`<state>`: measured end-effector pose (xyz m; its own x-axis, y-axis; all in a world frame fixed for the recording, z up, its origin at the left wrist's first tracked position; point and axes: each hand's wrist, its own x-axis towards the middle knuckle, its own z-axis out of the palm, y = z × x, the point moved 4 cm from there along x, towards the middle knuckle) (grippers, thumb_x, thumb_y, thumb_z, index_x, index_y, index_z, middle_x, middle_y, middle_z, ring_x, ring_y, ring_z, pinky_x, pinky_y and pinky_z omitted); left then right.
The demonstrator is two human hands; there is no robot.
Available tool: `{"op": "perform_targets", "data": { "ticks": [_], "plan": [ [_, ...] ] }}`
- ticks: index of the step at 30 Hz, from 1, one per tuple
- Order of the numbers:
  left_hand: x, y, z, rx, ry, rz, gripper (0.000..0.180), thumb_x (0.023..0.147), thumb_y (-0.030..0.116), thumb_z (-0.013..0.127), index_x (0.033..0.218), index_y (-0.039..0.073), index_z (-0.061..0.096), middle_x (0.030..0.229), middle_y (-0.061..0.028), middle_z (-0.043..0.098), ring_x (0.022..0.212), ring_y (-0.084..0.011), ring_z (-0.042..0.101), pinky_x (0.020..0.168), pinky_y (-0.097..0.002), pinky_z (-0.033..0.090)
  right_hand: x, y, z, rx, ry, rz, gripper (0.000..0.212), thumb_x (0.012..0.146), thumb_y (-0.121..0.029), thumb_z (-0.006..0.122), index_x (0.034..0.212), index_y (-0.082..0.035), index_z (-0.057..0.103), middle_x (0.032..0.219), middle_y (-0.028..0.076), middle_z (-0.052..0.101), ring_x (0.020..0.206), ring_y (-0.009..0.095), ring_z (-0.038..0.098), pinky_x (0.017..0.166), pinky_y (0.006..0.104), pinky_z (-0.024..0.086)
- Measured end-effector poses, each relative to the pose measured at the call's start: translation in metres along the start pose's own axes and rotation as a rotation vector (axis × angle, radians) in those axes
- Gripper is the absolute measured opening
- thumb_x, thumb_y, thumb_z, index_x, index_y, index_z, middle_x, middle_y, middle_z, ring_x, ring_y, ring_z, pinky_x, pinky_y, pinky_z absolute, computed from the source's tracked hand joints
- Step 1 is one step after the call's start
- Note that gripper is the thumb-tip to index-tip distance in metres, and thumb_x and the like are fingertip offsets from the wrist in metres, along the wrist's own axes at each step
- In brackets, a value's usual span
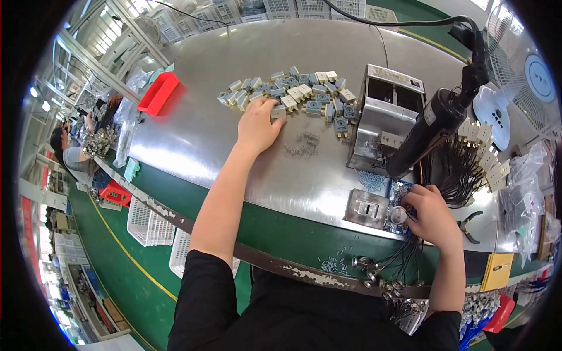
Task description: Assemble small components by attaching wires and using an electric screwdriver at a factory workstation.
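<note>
My left hand point(259, 126) is at the near edge of a pile of small grey and cream plastic blocks with brass-coloured prongs point(298, 92). Its thumb and fingers close around one grey block point(278, 112). Below that hand lies a scatter of small metal pieces point(303, 144). My right hand point(431, 215) is curled over a blue-edged metal fixture point(400, 190), beside a round silver disc point(398, 215). What its fingertips hold is hidden. Black wires with round metal ends point(374, 270) hang below this hand at the bench edge.
A metal machine point(389, 96) and a black cylindrical tool point(427, 131) stand at centre right. Nearby are a slotted metal block point(366, 208), blue screws point(371, 181), bundled wires with cream blocks point(468, 169) and pliers point(470, 227). A red bin point(158, 93) sits left; a fan point(527, 76) stands right.
</note>
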<state>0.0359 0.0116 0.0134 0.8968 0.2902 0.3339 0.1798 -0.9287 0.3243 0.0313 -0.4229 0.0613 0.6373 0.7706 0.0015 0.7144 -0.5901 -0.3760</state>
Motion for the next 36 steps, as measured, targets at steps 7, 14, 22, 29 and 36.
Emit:
{"op": "perform_targets", "data": {
  "ticks": [7, 14, 22, 29, 36],
  "plan": [
    [-0.017, -0.009, -0.006, -0.611, -0.064, -0.224, 0.03, 0.097, 0.018, 0.076, 0.121, 0.007, 0.063, 0.115, -0.0121, 0.072, 0.099, -0.0246, 0.072, 0.083, -0.0354, 0.056, -0.002, -0.001, 0.009, 0.029, -0.055, -0.011, 0.01, 0.081, -0.002, 0.069, 0.09, -0.001, 0.063, 0.09, 0.017, 0.061, 0.089, 0.04, 0.06, 0.085, 0.0441, 0.047],
    [-0.077, 0.012, -0.023, -1.857, -0.006, -0.663, 0.03, 0.1, 0.005, 0.071, 0.127, 0.005, 0.058, 0.111, -0.0114, 0.072, 0.088, -0.0175, 0.07, 0.074, -0.0263, 0.057, 0.002, -0.007, -0.005, 0.286, 0.018, 0.048, 0.022, 0.086, -0.004, 0.071, 0.099, 0.002, 0.055, 0.091, 0.021, 0.062, 0.087, 0.046, 0.062, 0.073, 0.0475, 0.05],
    [-0.121, 0.116, -0.06, -1.39, 0.002, 0.075, 0.042, 0.089, -0.004, 0.081, 0.128, -0.001, 0.065, 0.119, -0.0147, 0.073, 0.106, -0.0211, 0.073, 0.091, -0.0323, 0.061, 0.012, -0.004, -0.017, 0.344, 0.076, -0.024, 0.021, 0.08, -0.004, 0.078, 0.09, 0.002, 0.06, 0.081, 0.018, 0.062, 0.076, 0.039, 0.064, 0.069, 0.0403, 0.05],
    [-0.114, 0.145, -0.062, -1.108, -0.068, 0.268, 0.042, 0.078, -0.003, 0.088, 0.117, 0.003, 0.072, 0.114, -0.011, 0.077, 0.107, -0.0201, 0.074, 0.095, -0.0352, 0.059, 0.01, -0.009, -0.022, 0.403, 0.106, -0.106, 0.019, 0.083, 0.003, 0.075, 0.101, 0.0, 0.075, 0.086, 0.013, 0.07, 0.077, 0.032, 0.071, 0.07, 0.0378, 0.055],
    [-0.118, 0.173, -0.015, -0.947, -0.368, 0.342, 0.033, 0.072, 0.0, 0.091, 0.102, 0.002, 0.075, 0.105, -0.0134, 0.078, 0.105, -0.0272, 0.075, 0.093, -0.0362, 0.058, 0.003, -0.009, -0.028, 0.403, 0.062, -0.118, 0.015, 0.086, -0.001, 0.077, 0.101, 0.0, 0.076, 0.089, 0.013, 0.071, 0.077, 0.032, 0.07, 0.07, 0.0376, 0.054]
  ]
}}
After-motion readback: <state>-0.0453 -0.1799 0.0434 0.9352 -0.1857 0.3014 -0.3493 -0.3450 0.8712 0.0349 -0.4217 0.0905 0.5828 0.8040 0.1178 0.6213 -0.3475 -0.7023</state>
